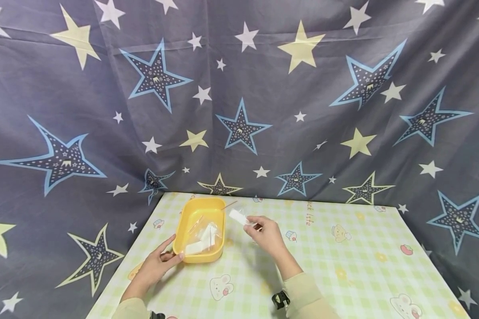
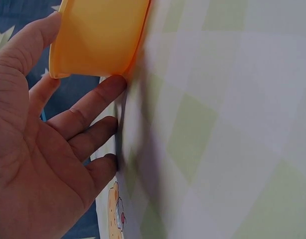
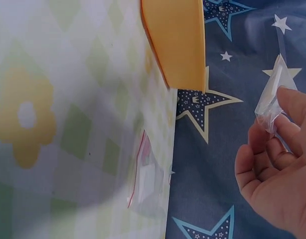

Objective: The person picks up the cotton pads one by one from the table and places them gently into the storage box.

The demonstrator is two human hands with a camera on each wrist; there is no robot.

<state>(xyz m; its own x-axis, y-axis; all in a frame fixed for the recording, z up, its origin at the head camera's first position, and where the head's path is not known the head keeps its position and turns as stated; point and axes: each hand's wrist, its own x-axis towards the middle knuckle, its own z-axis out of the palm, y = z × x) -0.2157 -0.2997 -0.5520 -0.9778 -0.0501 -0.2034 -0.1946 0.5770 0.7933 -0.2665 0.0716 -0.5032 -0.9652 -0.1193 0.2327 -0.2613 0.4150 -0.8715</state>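
Note:
A yellow plastic box [image 1: 219, 255] stands toward the left of the table, with small clear zip bags [image 1: 207, 237] inside that hold white pieces. My left hand [image 1: 156, 266] grips the box's near left corner, thumb at the front and fingers along the left side. In the left wrist view, the fingertips [image 2: 115, 84] touch the box wall close to the tabletop. Just right of the box, my right hand [image 1: 268, 234] pinches a small clear bag with a white piece [image 1: 238, 217] between thumb and fingers, raised above the table.
Another clear bag with a red strip [image 3: 148, 179] lies on the table, seen in the right wrist view. A green-and-white checked cloth [image 1: 335, 266] with cartoon prints covers the table. Behind the table's far edge hangs a dark curtain [image 1: 263, 79] with stars.

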